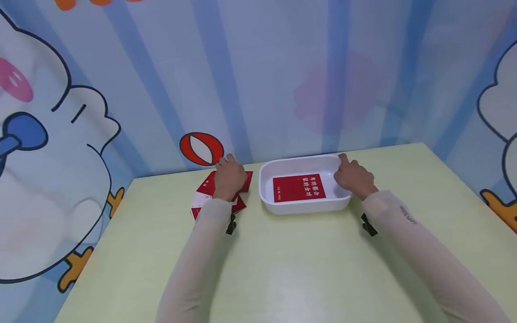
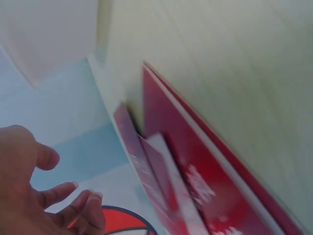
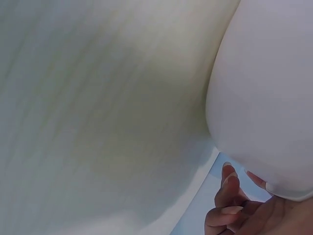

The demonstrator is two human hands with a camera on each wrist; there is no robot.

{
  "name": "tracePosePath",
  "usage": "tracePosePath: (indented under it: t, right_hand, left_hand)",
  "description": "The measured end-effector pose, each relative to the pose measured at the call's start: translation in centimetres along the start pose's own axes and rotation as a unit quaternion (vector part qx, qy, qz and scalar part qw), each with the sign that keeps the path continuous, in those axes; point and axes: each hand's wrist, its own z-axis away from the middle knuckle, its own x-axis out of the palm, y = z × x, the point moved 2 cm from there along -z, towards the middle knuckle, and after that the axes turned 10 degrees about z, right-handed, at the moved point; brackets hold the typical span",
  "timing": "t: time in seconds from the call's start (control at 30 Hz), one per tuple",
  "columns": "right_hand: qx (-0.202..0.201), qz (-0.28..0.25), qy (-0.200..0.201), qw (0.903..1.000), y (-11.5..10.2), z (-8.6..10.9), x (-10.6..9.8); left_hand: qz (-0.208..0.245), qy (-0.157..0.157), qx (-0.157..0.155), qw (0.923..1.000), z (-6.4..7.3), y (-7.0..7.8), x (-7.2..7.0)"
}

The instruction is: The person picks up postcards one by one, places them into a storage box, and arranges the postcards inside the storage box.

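Note:
My left hand (image 1: pixel 229 178) hovers over a loose, fanned pile of red booklets or cards (image 1: pixel 207 185), left of the tray. Its fingers are loosely bent with nothing between them; the left wrist view shows this hand (image 2: pixel 46 191) apart from the red pieces (image 2: pixel 181 152), some with pale printing. My right hand (image 1: pixel 354 177) grips the right end of a white plastic tray (image 1: pixel 304 207), its fingers (image 3: pixel 229 188) curled by the rim and the thumb hidden. Inside the tray a red card (image 1: pixel 299 188) with white characters lies flat.
A pale yellow-green table (image 1: pixel 291 269) carries everything. Behind it stands a blue striped wall covering (image 1: pixel 274 80) with cartoon figures, close to the tray's far side. Dark straps (image 1: pixel 368 225) sit at both wrists.

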Motion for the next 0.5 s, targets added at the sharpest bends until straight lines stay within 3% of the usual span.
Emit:
tracePosePath:
  t: [0.13,0.5]
  right_hand:
    - [-0.004,-0.006,0.004,1.0000,-0.7,0.1,-0.2]
    - [-0.001,-0.012,0.006,0.9999,-1.1,0.4,-0.4]
  left_hand:
    - [-0.009,-0.005,-0.037,0.9993,-0.3,-1.7,-0.7]
    - [-0.027,-0.014,-0.090,0.9955,-0.4,-4.1,-1.2]
